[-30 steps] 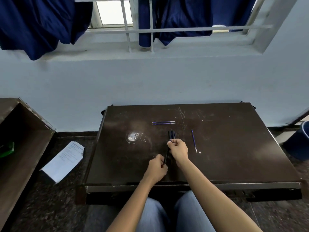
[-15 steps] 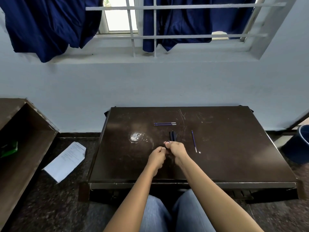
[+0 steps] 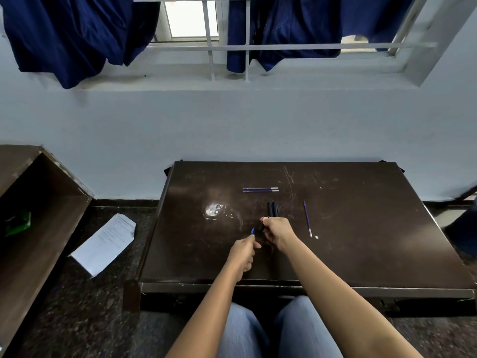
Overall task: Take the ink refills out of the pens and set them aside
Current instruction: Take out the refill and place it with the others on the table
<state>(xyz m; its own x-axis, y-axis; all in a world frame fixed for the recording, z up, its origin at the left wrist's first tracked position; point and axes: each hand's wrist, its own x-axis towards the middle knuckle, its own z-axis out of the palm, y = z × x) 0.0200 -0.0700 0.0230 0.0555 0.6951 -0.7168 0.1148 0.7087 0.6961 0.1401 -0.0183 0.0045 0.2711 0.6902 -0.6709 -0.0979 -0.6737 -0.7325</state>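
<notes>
On the dark table (image 3: 361, 241), my right hand (image 3: 277, 232) grips black pens (image 3: 272, 209) whose ends stick out beyond my fingers. My left hand (image 3: 244, 253) pinches a thin blue ink refill (image 3: 252, 230), only its tip showing above my fingers. Two blue refills (image 3: 260, 189) lie side by side farther back. Another refill (image 3: 307, 218) lies to the right of my hands, a small pale bit at its near end.
A bright light glare (image 3: 214, 210) marks the tabletop left of the pens. A sheet of paper (image 3: 104, 244) lies on the floor at left, beside a brown wooden shelf (image 3: 38, 202). Blue cloth hangs over the window bars.
My left hand has drawn back toward me and left, away from my right hand, with a blue refill tip now showing in it. The camera tilted slightly.
</notes>
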